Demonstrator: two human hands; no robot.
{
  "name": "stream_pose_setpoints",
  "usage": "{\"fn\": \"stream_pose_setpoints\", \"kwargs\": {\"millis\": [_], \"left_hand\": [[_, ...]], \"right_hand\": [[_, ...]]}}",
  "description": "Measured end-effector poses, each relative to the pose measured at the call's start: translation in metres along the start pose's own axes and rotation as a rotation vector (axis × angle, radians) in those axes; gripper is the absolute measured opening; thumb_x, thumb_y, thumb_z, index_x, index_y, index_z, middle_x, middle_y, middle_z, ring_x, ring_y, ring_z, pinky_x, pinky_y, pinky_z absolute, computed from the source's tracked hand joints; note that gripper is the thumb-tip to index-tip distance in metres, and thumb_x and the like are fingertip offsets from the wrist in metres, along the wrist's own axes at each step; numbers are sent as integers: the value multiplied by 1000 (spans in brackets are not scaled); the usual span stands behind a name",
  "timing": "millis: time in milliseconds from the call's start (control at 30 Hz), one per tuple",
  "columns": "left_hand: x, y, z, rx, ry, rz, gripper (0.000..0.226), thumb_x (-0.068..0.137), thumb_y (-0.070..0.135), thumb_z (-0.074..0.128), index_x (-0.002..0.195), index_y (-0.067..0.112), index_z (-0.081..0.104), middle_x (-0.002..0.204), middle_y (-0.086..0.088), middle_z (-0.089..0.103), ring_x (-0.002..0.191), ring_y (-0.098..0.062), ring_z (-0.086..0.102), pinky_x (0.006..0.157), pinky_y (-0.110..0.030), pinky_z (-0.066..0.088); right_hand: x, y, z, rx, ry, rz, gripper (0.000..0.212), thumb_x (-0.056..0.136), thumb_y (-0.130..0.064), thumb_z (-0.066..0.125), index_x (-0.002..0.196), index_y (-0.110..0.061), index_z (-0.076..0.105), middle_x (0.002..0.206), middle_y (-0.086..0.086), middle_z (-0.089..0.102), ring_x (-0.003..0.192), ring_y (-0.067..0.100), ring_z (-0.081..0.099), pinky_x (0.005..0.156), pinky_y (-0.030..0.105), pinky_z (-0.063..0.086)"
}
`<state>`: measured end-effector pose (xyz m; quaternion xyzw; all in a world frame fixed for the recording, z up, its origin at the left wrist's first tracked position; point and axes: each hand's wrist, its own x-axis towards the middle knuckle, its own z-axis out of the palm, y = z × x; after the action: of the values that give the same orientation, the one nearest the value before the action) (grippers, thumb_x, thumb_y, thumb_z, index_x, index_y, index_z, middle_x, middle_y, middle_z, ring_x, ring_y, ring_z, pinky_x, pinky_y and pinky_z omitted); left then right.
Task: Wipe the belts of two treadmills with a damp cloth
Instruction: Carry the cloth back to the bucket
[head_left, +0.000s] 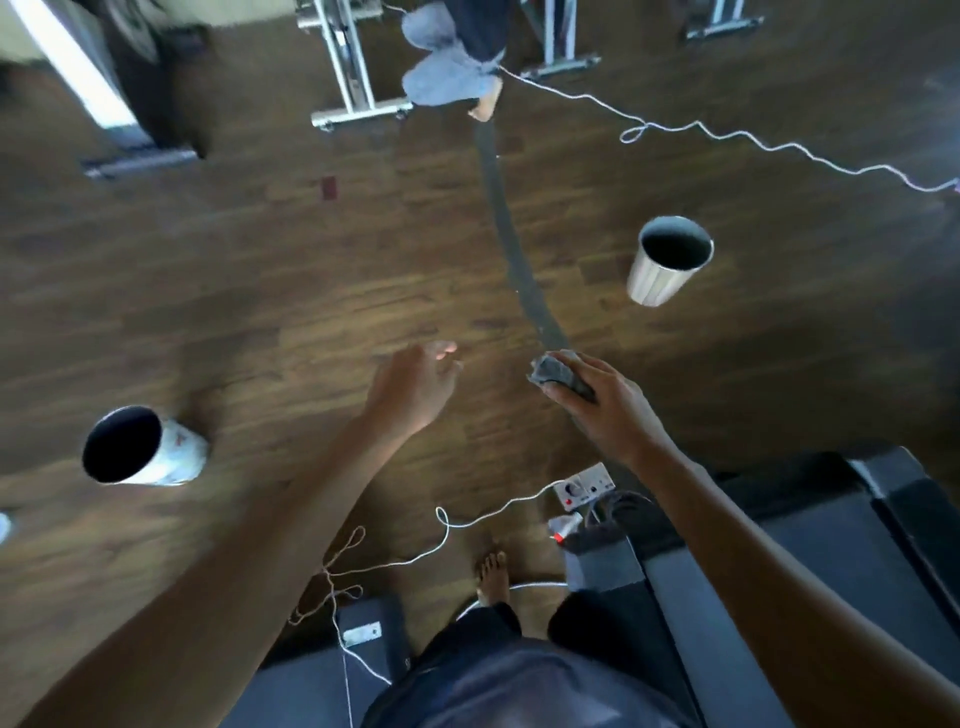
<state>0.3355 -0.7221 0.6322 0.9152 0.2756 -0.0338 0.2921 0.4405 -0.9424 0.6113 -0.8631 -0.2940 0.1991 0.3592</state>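
We stood between the two treadmills. Our right hand (608, 410) gripped the cloth (556, 371), bunched in curled fingers, out over the floor and touching neither machine. Our left hand (410, 389) hung loose, fingers relaxed, holding nothing. The right belt (831, 561) lay low and behind the cloth hand, well apart from it. The left treadmill (306, 696) showed only its end by our leg. A cord (470, 521) and a socket (584, 486) lay at our feet. Judgement: we needed to turn to one belt, spread the cloth flat under the palm, wipe in long overlapping passes, and step clear of the cord.
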Motion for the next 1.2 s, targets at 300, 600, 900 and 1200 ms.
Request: {"fn": "stream_pose_setpoints", "kwargs": {"millis": [300,600,900,1200], "left_hand": [[48,-138,-87,-186,177,-378,48,83,46,49,123,24,62,126,-2,64,117,-25,59,98,-41,47],[107,-277,-171,-274,368,-782,36,88,39,54,121,29,62,120,-3,67,113,-26,60,94,-39,47],[73,-393,-216,-435,573,-1155,36,89,31,50,124,32,58,123,-5,64,111,-30,59,88,-38,49],[81,-585,-195,-619,627,-1368,27,90,26,51,115,21,61,118,-2,62,109,-28,57,84,-36,48]], "right_hand": [[175,-121,98,35,-246,-294,35,94,-42,58,126,-30,62,122,-16,62,111,4,58,95,24,45],[363,-249,252,62,-578,-610,40,87,-54,53,114,-27,64,114,-13,64,108,9,60,93,39,47],[408,-377,422,-3,-865,-841,38,85,-35,67,118,-16,67,124,-4,63,116,13,59,98,13,37],[434,-421,653,-163,-943,-954,51,87,-56,51,122,-22,65,127,-5,61,117,16,58,97,40,47]]}}
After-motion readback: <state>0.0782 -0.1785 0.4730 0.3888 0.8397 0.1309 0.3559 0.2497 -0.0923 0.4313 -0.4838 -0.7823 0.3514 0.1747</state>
